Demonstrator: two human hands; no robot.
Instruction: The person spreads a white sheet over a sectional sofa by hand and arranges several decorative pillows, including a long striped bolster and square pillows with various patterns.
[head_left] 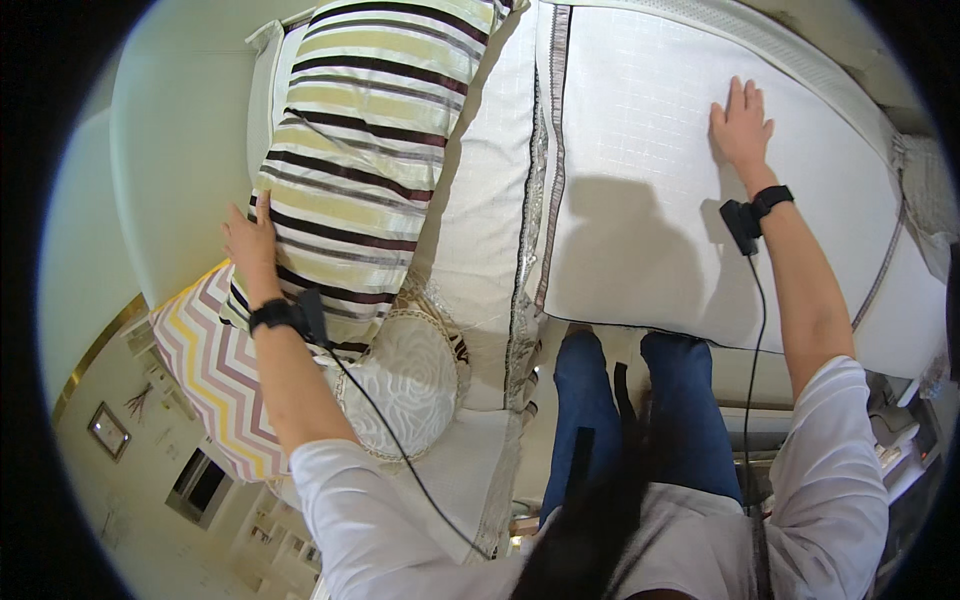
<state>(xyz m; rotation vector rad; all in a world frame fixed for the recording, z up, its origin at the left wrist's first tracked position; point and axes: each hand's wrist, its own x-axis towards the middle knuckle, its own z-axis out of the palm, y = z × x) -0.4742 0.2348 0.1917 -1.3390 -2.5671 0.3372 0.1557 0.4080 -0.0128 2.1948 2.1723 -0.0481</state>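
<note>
Okay, left hand [252, 245] open at the left striped pillow [360, 155], nothing visibly gripped; right hand [742, 128] splayed, empty, over the white cushion's [640, 110] far side. Even palm pressure should limit creases.

A long striped pillow [367, 165] slants down from the top edge of the frame toward center left, its lower end angled to the left — bands of dark maroon, gray, pale yellow and white run across its plump face, with a crease at its left side. At upper right, a broad white cushion [650, 140] lies flat and nearly smooth, its surface faintly checked, a gray ribbed trim down its left side and dark piping along its lower edge — the pair sit close at the top, wider apart below
</note>
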